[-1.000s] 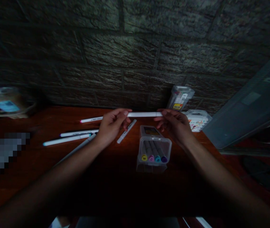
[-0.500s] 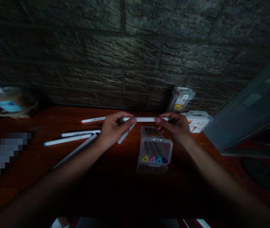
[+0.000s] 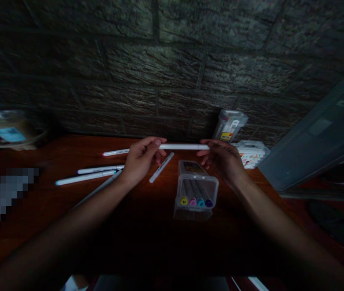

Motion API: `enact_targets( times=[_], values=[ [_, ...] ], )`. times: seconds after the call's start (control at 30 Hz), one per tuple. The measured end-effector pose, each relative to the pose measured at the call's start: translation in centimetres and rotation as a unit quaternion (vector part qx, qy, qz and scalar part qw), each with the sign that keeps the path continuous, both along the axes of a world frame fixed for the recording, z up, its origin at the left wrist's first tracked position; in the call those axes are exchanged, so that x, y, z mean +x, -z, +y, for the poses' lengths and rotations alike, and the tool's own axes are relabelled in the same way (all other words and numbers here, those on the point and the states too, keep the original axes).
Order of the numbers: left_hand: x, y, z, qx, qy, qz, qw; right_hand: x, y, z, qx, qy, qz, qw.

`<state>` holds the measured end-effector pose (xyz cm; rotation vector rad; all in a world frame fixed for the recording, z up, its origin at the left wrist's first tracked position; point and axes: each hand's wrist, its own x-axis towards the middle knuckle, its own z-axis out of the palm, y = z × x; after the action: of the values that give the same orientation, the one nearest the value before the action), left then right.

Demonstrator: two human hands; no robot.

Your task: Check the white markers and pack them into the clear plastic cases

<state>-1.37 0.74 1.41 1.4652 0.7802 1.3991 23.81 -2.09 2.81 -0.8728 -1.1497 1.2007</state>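
A white marker [image 3: 179, 146] lies level in the air between my two hands, above the table. My left hand [image 3: 141, 159] pinches its left end, and my right hand [image 3: 223, 157] pinches its right end; the fingers hide both tips. Below and between the hands, an open clear plastic case [image 3: 216, 190] rests on the table, with several markers in it showing yellow, pink, blue and purple ends [image 3: 193, 201]. Another white marker [image 3: 161, 167] lies slantwise on the table beside my left hand. More loose markers [image 3: 85, 177] are spread to the left, partly behind my left arm.
At the back right, a clear upright case [image 3: 231, 123] leans near the stone wall [image 3: 172, 68], with a white case [image 3: 253, 155] next to it. A cup with a straw [image 3: 10, 127] stands far left. A grey metal panel [image 3: 314, 133] borders the table's right side.
Both hands have lifted slightly with the marker. The green bands seen near its ends before are now covered or turned out of sight. The slanted marker on the table is more exposed.
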Motion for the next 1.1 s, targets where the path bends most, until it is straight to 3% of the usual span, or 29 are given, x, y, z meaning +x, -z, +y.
enact_targets(
  times=[0.23, 0.53, 0.87, 1.1],
  values=[
    [0.3, 0.1, -0.4, 0.028, -0.022, 0.064, 0.997, -0.1, 0.5, 0.2, 0.039, 0.033, -0.059, 0.997],
    [0.5, 0.4, -0.4, 0.042, -0.033, 0.095, 0.994, -0.4, 0.6, 0.1, 0.031, 0.043, -0.091, 0.994],
    [0.3, 0.5, 0.3, -0.032, 0.025, -0.044, 0.998, 0.0, -0.1, 0.0, -0.027, 0.002, 0.005, 1.0],
    [0.5, 0.9, 0.4, -0.003, 0.02, -0.005, 1.0, 0.0, 0.1, 0.1, -0.014, 0.008, -0.013, 1.0]
  ],
)
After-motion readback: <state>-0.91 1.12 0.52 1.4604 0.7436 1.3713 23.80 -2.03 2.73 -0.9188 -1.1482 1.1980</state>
